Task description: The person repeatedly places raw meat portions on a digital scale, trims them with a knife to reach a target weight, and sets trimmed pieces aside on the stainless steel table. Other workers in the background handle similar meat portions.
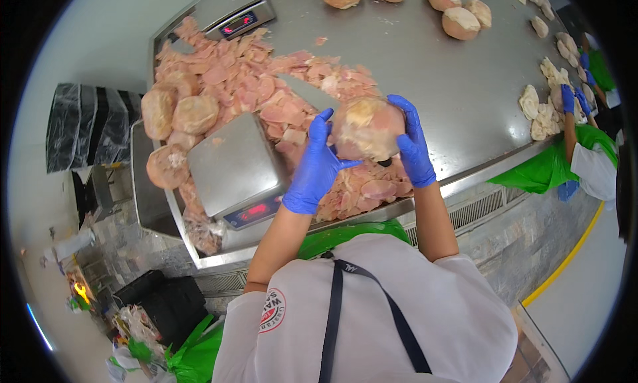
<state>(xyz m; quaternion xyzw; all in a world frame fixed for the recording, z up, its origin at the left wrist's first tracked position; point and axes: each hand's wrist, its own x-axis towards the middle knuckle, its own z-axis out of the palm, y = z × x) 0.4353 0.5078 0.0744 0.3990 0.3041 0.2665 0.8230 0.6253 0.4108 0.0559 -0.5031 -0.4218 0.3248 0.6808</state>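
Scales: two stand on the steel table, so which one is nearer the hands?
The scale just left of the left hand, its platform bare; the other scale stands at the table's far corner.

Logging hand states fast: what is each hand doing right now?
Left hand: closed around the round lump of meat, supporting its left side.
Right hand: gripping the same lump's right side; a knife projects behind it.

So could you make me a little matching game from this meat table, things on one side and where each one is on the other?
Things:
1. round lump of meat
2. knife
3. near scale
4. far scale

Places:
A. top left end of the steel table
B. between the left hand and the right hand
C. blade lying on the pile of meat slices
D. left of the left hand, at the table's near edge

Pairs: 1-B, 2-C, 3-D, 4-A
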